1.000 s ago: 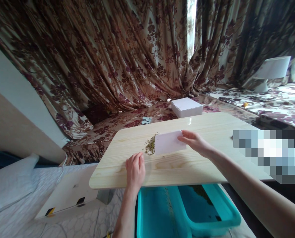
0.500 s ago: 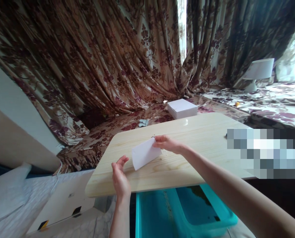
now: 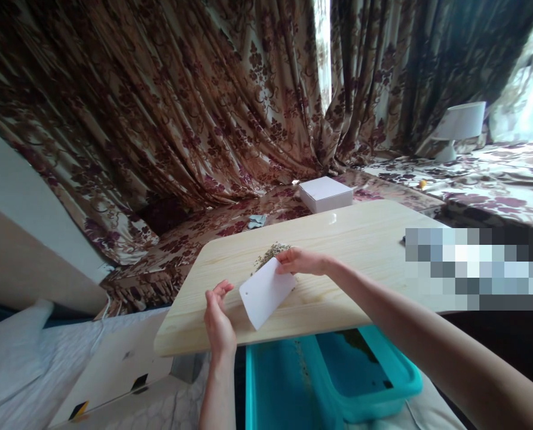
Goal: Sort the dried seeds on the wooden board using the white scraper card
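A white card [image 3: 266,294] with a small hole near one corner is tilted above the wooden tabletop [image 3: 338,239]. My right hand [image 3: 300,261] grips its upper right edge between thumb and fingers. Just behind the card lies a loose pile of small greenish-brown dried bits [image 3: 273,253], partly covered by it. My left hand [image 3: 219,319] is held at the card's left, over the table's front left part, fingers apart and curved, with nothing in it. A gap shows between those fingers and the card.
Turquoise plastic bins [image 3: 351,406] stand below the table's front edge, with dark greenish matter in one. A white box [image 3: 325,194] sits behind the table, near a folded grey cloth [image 3: 257,221]. A white lamp [image 3: 466,122] stands far right. A large flat carton [image 3: 114,364] lies front left.
My right hand has tipped the card lower and nearer to me, so its face shows more. The pile behind it has come into view. My left hand has hardly moved.
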`<state>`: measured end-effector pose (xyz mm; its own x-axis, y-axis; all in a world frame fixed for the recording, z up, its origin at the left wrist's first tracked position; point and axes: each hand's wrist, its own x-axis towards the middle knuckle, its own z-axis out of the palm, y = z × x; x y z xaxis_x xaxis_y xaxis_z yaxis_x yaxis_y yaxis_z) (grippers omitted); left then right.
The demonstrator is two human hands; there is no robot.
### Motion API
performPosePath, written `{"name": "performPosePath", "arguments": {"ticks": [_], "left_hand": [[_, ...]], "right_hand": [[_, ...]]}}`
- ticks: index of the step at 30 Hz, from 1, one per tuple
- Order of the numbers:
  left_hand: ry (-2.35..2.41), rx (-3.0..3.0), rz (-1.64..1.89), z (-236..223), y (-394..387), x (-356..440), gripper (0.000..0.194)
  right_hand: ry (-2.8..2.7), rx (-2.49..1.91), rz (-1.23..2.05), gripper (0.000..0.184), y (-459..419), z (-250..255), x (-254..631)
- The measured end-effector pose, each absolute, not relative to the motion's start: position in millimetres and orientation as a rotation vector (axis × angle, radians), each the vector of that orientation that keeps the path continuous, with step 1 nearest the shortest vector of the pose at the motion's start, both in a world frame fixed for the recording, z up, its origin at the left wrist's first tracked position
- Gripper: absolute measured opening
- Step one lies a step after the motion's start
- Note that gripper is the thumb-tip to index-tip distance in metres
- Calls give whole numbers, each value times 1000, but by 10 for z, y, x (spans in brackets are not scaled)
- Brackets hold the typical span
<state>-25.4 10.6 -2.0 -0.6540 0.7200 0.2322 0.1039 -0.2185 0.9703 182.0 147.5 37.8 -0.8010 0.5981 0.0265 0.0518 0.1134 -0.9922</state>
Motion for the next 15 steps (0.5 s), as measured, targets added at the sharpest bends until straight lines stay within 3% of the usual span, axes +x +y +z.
{"name": "performPosePath", "arguments": {"ticks": [15], "left_hand": [[1739,1177,1851,-143,155,-358,57]], "right_hand": [[-1943,-811,1837,34,1071,580,2525]]}}
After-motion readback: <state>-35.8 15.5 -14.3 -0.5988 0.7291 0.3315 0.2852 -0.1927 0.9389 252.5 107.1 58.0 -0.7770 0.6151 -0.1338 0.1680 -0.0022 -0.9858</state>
